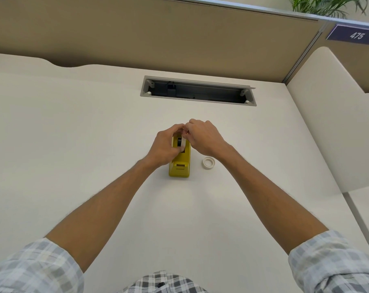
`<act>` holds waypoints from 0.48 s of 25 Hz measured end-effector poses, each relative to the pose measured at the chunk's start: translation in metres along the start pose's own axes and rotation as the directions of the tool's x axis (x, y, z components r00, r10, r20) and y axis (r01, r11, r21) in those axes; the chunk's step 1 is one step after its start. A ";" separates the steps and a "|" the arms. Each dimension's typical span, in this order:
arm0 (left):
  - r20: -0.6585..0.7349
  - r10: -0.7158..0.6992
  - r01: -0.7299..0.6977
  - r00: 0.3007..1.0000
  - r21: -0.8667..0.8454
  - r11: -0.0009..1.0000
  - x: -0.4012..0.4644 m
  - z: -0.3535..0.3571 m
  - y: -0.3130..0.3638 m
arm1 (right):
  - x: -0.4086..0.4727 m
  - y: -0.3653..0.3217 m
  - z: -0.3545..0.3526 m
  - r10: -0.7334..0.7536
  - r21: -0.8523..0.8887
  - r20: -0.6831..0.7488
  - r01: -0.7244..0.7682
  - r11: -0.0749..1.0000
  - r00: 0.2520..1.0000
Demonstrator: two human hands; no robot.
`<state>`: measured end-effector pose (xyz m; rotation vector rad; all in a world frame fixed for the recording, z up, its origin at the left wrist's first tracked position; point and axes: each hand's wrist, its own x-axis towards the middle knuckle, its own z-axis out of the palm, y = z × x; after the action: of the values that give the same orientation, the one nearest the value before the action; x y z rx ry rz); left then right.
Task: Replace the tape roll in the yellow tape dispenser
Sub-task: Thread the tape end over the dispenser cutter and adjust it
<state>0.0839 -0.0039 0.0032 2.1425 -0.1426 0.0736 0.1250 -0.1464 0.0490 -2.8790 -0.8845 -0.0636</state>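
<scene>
The yellow tape dispenser (180, 163) stands on the white desk (73, 144), its cutter end toward me. A tape roll on a dark hub (181, 142) sits upright in the dispenser's cradle. My left hand (165, 146) curls round the roll and the dispenser's left side. Over the far end, my right hand (202, 138) pinches the roll's top edge. A second white tape roll (208, 162) lies flat on the desk just right of the dispenser, under my right wrist.
An open grey cable tray slot (198, 90) is cut into the desk behind the dispenser. Beige partition walls (137, 34) close off the back and right. A purple sign marked 475 (353, 35) hangs at the upper right.
</scene>
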 end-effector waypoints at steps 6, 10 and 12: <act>-0.006 0.019 -0.019 1.000 -0.077 0.997 -0.004 0.000 0.003 | -0.001 0.000 0.002 0.016 0.015 -0.002 -0.016 1.000 1.000; -0.016 -0.009 0.008 1.000 -0.072 0.997 -0.003 -0.003 0.008 | -0.004 -0.001 0.000 0.029 0.042 0.001 -0.030 0.999 1.000; -0.020 -0.008 0.008 1.000 -0.012 1.000 -0.002 -0.003 0.009 | -0.005 0.000 -0.001 0.033 0.059 0.010 -0.034 0.998 0.999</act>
<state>0.0805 -0.0062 0.0116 2.1300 -0.1223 0.0900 0.1210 -0.1488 0.0500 -2.8404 -0.8248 -0.0213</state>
